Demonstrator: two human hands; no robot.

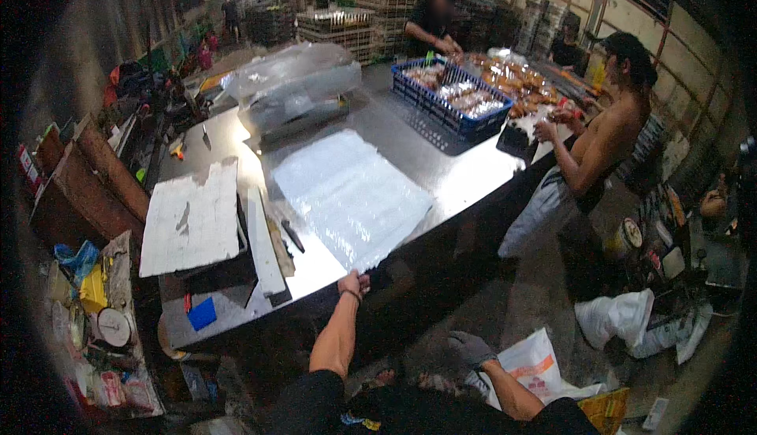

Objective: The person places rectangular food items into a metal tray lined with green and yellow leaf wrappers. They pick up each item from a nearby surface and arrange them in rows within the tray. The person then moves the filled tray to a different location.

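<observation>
My left hand (354,283) reaches up to the near edge of a shiny metal table (465,175) and grips the front corner of a stack of clear plastic sheets (347,194) lying flat on it. My right hand (471,349), in a dark grey glove, hangs low near the floor with its fingers curled and nothing visible in it. A white printed bag (536,368) lies on the floor just right of that hand.
A white board (192,216), a knife (292,235) and a blue block (202,313) lie at the table's left. A blue crate (453,96) of packed food stands at the far end, where other people work. A scale (113,327) and clutter fill the left shelf.
</observation>
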